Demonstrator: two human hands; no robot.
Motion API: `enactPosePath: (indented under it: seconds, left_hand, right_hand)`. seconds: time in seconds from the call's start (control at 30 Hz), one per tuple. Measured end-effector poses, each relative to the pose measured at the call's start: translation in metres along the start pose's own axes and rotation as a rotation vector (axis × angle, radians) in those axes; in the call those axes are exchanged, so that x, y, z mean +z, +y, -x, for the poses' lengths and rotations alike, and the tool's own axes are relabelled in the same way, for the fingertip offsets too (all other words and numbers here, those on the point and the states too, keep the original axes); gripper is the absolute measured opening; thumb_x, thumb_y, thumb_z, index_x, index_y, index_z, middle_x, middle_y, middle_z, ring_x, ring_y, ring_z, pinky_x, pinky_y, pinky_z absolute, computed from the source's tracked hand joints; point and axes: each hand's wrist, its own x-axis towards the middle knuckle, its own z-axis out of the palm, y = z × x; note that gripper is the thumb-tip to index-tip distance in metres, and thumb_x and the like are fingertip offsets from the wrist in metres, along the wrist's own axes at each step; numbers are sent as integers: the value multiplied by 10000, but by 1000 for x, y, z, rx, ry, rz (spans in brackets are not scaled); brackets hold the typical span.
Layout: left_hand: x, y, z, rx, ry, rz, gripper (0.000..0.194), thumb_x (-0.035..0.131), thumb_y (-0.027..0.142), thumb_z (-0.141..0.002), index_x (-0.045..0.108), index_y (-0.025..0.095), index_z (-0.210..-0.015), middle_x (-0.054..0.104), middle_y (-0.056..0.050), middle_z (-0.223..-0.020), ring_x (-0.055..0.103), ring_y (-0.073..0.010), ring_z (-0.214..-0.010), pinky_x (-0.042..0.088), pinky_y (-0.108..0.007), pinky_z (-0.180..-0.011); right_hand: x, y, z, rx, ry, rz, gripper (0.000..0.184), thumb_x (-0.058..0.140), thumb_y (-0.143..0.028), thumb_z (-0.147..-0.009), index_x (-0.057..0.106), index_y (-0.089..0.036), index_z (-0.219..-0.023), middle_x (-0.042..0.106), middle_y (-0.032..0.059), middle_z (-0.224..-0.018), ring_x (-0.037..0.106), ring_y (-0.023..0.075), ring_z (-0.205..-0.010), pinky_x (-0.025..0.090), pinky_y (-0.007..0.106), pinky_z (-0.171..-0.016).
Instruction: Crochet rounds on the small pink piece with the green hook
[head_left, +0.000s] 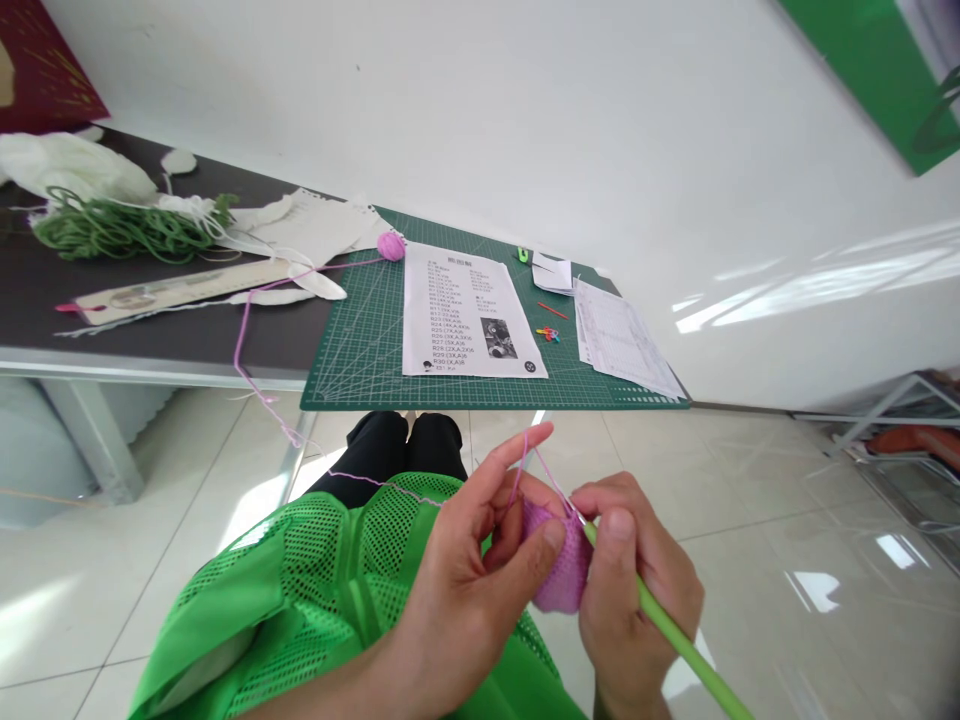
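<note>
Above my lap, a pink crocheted piece (pixel 564 572) is pinched between the thumb and fingers of my left hand (pixel 480 560). That hand's index finger is raised, with pink yarn (pixel 551 472) looped over it and running down to the work. My right hand (pixel 637 590) grips a crochet hook (pixel 690 650) by its green handle. The hook's metal tip meets the top edge of the pink piece, where the exact stitch is too small to make out. From my left hand the yarn trails left, up over the table edge to a small pink ball (pixel 391 246).
A printed pattern sheet (pixel 472 310) lies on the green cutting mat (pixel 352 350). To its right are colourful stitch markers (pixel 548 334), a red needle-like stick (pixel 553 310) and more papers (pixel 626 335). Green yarn (pixel 124 228), white pieces and a ruler (pixel 180 287) lie at left.
</note>
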Motion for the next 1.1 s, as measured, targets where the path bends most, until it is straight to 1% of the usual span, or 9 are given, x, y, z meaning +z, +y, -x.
enactPosePath:
  seconds: [0.1,0.3,0.47,0.57,0.7,0.83,0.93,1.03,1.1]
  left_hand:
    - [2,1,-1,-21,12,-3,517,749,351,-990,586,328,-1480,645,38,-876,357,-100,-618,320,-275,-575]
    - [4,5,-3,-92,55,25,602,799,424,-935,580,268,-1474,652,30,-879,354,-99,-604,310,-284,-564]
    - [6,4,-3,-126,80,30,671,810,466,-915,554,235,-1490,618,37,-844,336,-101,-598,300,-284,-558]
    - [6,5,-3,-133,79,17,674,807,477,-916,557,235,-1493,610,37,-841,329,-101,-599,302,-284,-564]
    - [3,6,-3,-133,23,50,639,806,457,-924,576,279,-1492,630,31,-861,337,-103,-614,313,-281,-588]
    - [-3,1,-2,-127,-31,125,621,814,408,-930,585,355,-1506,604,40,-824,338,-111,-646,318,-275,-633]
    - [-5,-4,-2,-101,-47,159,587,802,356,-947,604,407,-1497,598,34,-831,336,-113,-656,285,-273,-624]
    - [-5,-4,-2,-93,-74,204,587,806,306,-946,617,430,-1488,636,26,-865,347,-106,-653,283,-263,-620]
    - [-4,-1,-3,-112,-92,235,593,822,287,-933,631,429,-1477,654,26,-872,361,-99,-652,299,-252,-631]
  right_hand:
    - [2,-3,1,38,29,12,352,440,-327,-1099,615,-221,-812,586,-35,-728,536,98,-630,393,260,-569]
    - [3,5,2,-66,53,-41,325,439,-285,-1097,637,-207,-853,591,-24,-747,555,86,-634,417,225,-541]
    - [6,11,4,-65,86,-100,326,444,-300,-1095,644,-198,-859,581,-10,-738,533,96,-591,394,233,-488]
    - [5,13,5,-92,88,-161,329,448,-311,-1093,658,-197,-867,602,8,-762,558,117,-627,405,242,-492]
    - [-1,19,1,-126,23,-234,290,473,-285,-1080,677,-196,-894,613,11,-761,597,142,-699,457,268,-575]
    - [-11,22,-7,-160,-125,-263,201,526,-226,-1049,678,-194,-922,634,12,-764,592,151,-715,449,284,-602]
    - [-17,22,-14,-163,-210,-271,213,526,-246,-1052,676,-198,-909,635,13,-759,574,149,-693,430,288,-589]
    - [-19,22,-17,-170,-239,-290,227,526,-271,-1059,680,-200,-908,631,12,-751,566,148,-684,418,291,-579]
    - [-20,23,-17,-174,-237,-311,237,525,-294,-1064,688,-200,-919,633,17,-750,572,156,-690,418,298,-580]
